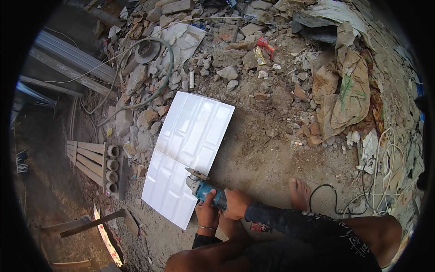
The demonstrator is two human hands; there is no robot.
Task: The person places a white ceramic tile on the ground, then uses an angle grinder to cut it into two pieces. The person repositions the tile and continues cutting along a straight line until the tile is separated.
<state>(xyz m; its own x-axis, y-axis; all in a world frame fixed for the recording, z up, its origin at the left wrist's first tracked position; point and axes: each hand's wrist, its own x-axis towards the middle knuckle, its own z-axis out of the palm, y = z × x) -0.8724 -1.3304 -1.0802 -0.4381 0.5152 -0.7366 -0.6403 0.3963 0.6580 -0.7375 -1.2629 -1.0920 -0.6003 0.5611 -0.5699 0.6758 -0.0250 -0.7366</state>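
I hold a teal angle grinder (206, 190) with both hands over a glossy white panel (181, 131) that lies on the ground. My left hand (206, 211) is wrapped around the grinder's body near its head, a bracelet on the wrist. Behind it, my right hand (237, 203) grips the rear of the grinder's body. The cutting disc (197, 173) is at the panel's right edge; I cannot tell whether it touches. A thin dark line crosses the panel from its left edge toward the disc. Raised rectangles pattern the panel's surface.
My bare foot (299, 193) rests on the dirt at right; the other is by my hands. Rubble (226, 59), a green hose (168, 68) and crumpled brown paper (346, 93) lie beyond. Cables (385, 181) coil at right. Several pipes (93, 163) lie at left.
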